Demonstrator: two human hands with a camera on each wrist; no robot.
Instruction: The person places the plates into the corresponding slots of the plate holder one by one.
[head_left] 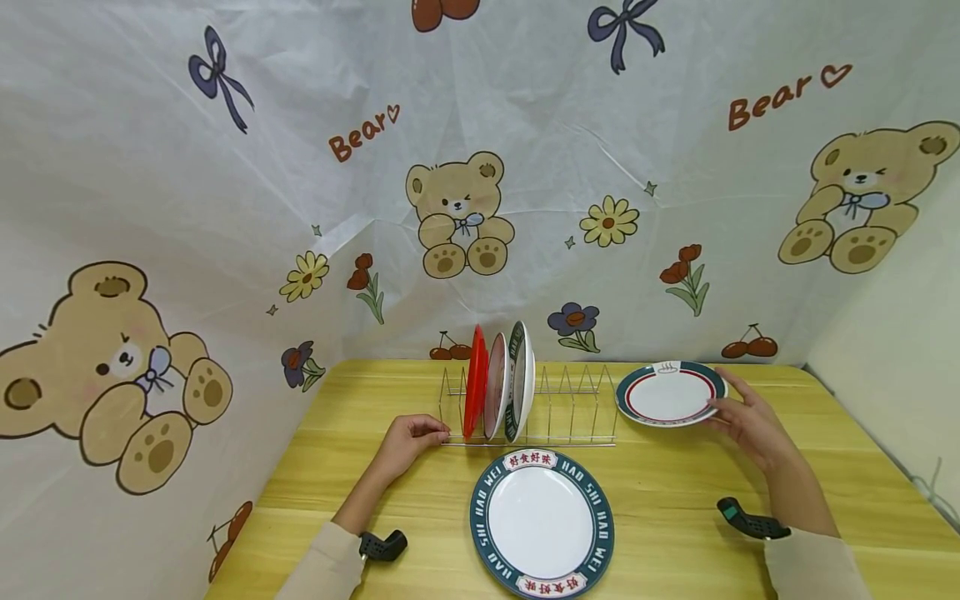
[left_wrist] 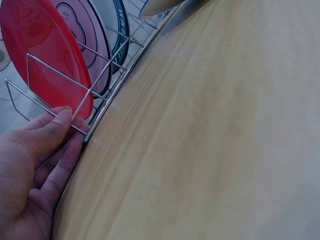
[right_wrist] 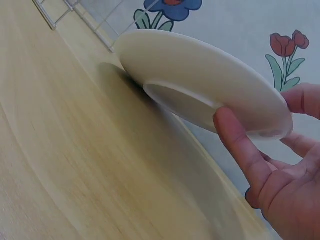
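My left hand (head_left: pixel 405 443) pinches the near left end of a wire dish rack (head_left: pixel 573 445) between thumb and fingers. In the left wrist view, the thumb lies against the rack's wire, close beside a red plate (left_wrist: pixel 45 45). Off the rack's right end, my right hand (head_left: pixel 756 427) grips a white plate (head_left: pixel 670 395) with a dark green rim and red ring by its right edge. The right wrist view shows that plate's white underside (right_wrist: pixel 195 65), tilted, with a shadow on the tabletop below it.
Upright in the rack's left half stand the red plate, a pink plate (head_left: pixel 495 387) and a white plate with a green patterned rim (head_left: pixel 528 383). A larger green-rimmed plate (head_left: pixel 542 521) lies flat before the rack on the wooden table (head_left: pixel 675 517). Bear-printed cloth (head_left: pixel 540 275) hangs behind.
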